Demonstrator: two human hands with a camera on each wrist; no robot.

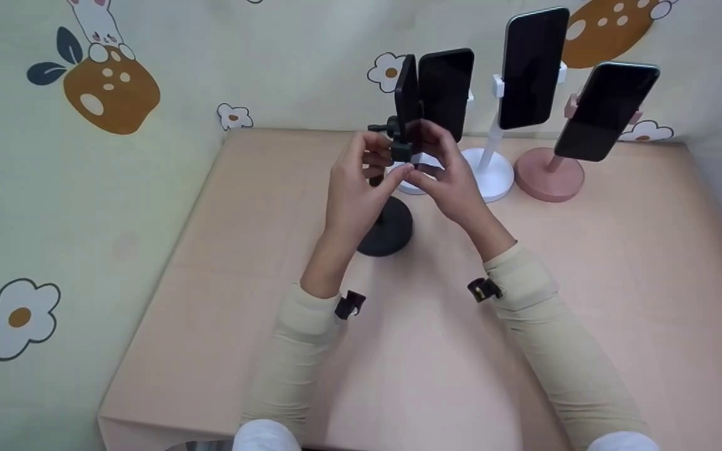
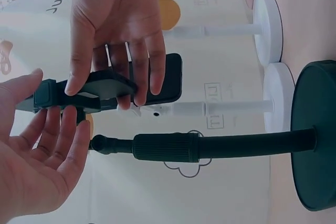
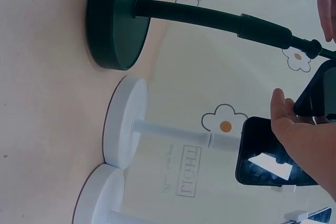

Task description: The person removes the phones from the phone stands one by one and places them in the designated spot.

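Note:
A black phone (image 1: 407, 94) sits on edge in the black holder (image 1: 401, 151) of a black stand (image 1: 386, 230). My left hand (image 1: 356, 181) (image 2: 39, 166) pinches the holder's clamp (image 2: 46, 94), thumb on one side and fingers on the other. From the right, my right hand (image 1: 450, 176) (image 2: 118, 19) holds the phone (image 2: 107, 83), its thumb and fingers at either side. In the right wrist view that hand (image 3: 310, 140) is around the phone (image 3: 317, 90), and part of my left hand (image 3: 325, 9) shows at the top edge.
Behind and to the right, two white stands (image 1: 491, 178) and a pink stand (image 1: 549, 175) hold phones (image 1: 445, 94). A patterned wall (image 1: 304, 62) rises behind the cloth-covered table (image 1: 242, 250). The black round base (image 2: 317, 135) stands below my hands.

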